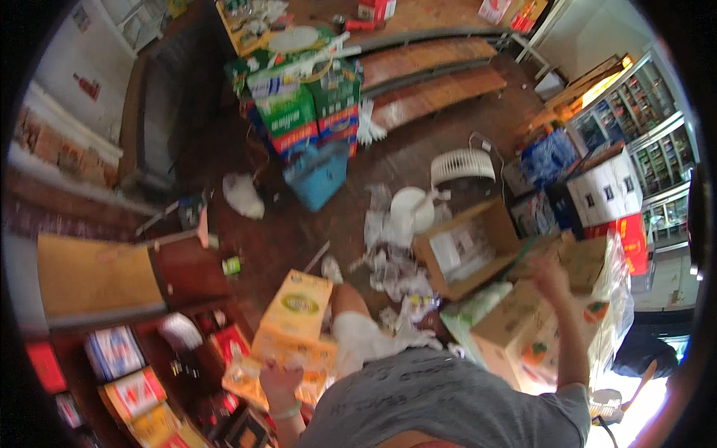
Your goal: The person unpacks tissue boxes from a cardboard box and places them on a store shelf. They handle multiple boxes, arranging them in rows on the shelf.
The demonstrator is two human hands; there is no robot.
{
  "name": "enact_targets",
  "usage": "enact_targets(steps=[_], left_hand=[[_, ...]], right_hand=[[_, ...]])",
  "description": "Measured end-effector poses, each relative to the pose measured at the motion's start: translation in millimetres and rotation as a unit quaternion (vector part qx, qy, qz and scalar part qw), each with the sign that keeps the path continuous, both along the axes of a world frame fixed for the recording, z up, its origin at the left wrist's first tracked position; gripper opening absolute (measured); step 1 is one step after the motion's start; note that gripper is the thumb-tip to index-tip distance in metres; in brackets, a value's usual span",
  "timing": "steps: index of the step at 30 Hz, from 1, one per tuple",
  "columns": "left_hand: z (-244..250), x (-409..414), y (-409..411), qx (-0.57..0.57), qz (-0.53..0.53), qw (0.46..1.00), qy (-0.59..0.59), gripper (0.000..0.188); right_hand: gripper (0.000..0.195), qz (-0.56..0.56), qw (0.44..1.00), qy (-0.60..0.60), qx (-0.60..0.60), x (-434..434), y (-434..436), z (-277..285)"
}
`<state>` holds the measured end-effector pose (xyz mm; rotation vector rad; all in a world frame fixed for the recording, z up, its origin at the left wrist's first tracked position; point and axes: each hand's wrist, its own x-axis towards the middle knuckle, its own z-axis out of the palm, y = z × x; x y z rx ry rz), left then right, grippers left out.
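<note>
My left hand, with a pale band at the wrist, is against the orange-yellow cartons beside my leg. Its fingers look bent, but whether they grip a carton is unclear. One carton carries an oval emblem, and clear plastic film seems to cover the near part. Out to the right, my right hand hovers over or touches the top of a cardboard box with orange fruit prints. Motion blur hides what its fingers do. An open cardboard carton with white contents stands just left of that hand.
Crumpled plastic film and a white fan with its detached grille lie on the floor. A blue bag leans on stacked green cartons. Boxes stand right. Shelving with packages is at left.
</note>
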<state>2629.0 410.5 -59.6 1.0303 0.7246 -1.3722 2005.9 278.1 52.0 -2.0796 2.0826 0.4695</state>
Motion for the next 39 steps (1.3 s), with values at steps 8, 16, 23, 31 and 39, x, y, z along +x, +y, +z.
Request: enact_targets(steps=[8,16,23,31,39], left_hand=[[145,50,-239,0.082,-0.062,0.991,-0.087,0.023],[232,63,-418,-0.253,-0.139,0.952,-0.104,0.026],[326,-8,-583,-0.371,-0.266,0.884,-0.098,0.021],[381,-140,-757,-0.372,-0.367,0.852,-0.028,0.018],[384,-261,-907,-0.384,-0.428,0.816,0.06,0.019]], right_hand=[[0.025,0.025,0.96,-0.156,0.232,171,-140,-71],[0.025,0.009,0.967,-0.236,0.097,188,-224,-68],[0.023,-0.064,0.949,-0.308,-0.022,165,-305,-72],[0.02,-0.152,0.924,-0.313,-0.156,94,-394,-43],[0.016,-0.275,0.891,-0.292,-0.211,46,-434,-21]])
